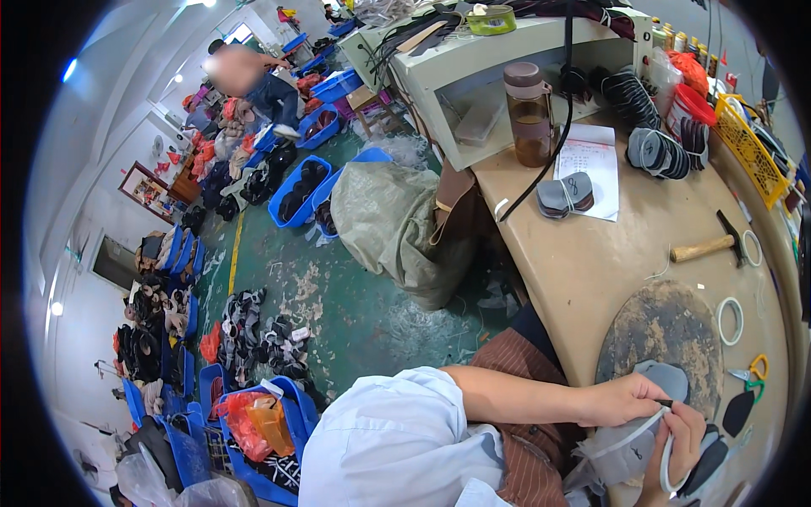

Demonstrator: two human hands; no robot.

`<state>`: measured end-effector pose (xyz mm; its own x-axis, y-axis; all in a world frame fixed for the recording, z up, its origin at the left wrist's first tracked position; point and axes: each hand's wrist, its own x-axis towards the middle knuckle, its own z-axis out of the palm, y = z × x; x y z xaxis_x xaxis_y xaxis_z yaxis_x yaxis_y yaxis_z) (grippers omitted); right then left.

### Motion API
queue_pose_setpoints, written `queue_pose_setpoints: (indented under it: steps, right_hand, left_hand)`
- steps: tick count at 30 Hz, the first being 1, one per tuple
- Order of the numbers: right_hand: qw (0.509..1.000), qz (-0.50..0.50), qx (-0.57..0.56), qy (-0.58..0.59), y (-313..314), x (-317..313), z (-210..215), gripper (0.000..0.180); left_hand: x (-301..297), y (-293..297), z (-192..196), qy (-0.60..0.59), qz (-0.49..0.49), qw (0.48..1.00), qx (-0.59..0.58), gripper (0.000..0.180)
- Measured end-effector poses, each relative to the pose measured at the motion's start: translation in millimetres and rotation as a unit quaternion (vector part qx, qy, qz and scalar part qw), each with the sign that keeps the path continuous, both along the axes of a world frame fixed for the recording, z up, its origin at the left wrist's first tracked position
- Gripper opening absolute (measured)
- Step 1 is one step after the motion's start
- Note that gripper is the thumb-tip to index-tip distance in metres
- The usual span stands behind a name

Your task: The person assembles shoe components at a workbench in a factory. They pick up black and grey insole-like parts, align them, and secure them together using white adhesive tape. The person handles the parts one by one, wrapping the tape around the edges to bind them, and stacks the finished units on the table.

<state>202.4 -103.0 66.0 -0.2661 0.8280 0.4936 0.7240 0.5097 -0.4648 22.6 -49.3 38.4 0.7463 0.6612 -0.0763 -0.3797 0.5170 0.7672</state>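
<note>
My left hand (621,400) pinches a thin white strip (634,435) against the edge of a grey shoe insole piece (663,378) lying on the dark, worn round pad (667,325) of the tan workbench (583,262). My right hand (686,435) comes up from the lower edge and holds the same white strip where it curls into a loop (667,473). Both hands meet at the strip, just in front of me. Dark flat insole pieces (705,465) lie beside my right hand.
On the bench: a wooden-handled hammer (705,247), white rings (730,321), small yellow-green snips (753,376), a brown bottle (530,114), paper sheet (591,165), bundled insoles (566,194), a yellow crate (748,144). Left, on the green floor, stand blue bins (296,190), a grey sack (389,224), and another person (253,80) far back.
</note>
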Motion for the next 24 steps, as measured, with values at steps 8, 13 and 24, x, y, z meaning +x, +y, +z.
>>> queue_pose_setpoints:
  steps: [8, 13, 24]
  right_hand:
    - [0.992, 0.028, 0.092, -0.081, -6.5, 1.3, 7.5, 0.018]
    - [0.988, 0.017, 0.096, -0.123, -14.6, 7.2, 3.8, 0.019]
    - [0.908, 0.139, -0.387, 0.085, -67.9, 48.2, 18.4, 0.011]
  left_hand:
    - [11.1, 8.1, -19.3, 0.098, -0.037, 0.994, 0.032, 0.025]
    - [12.5, 8.0, -4.3, 0.086, -0.037, 0.99, 0.101, 0.022]
    - [-20.8, 96.2, -15.8, 0.11, 0.137, 0.983, 0.052, 0.022]
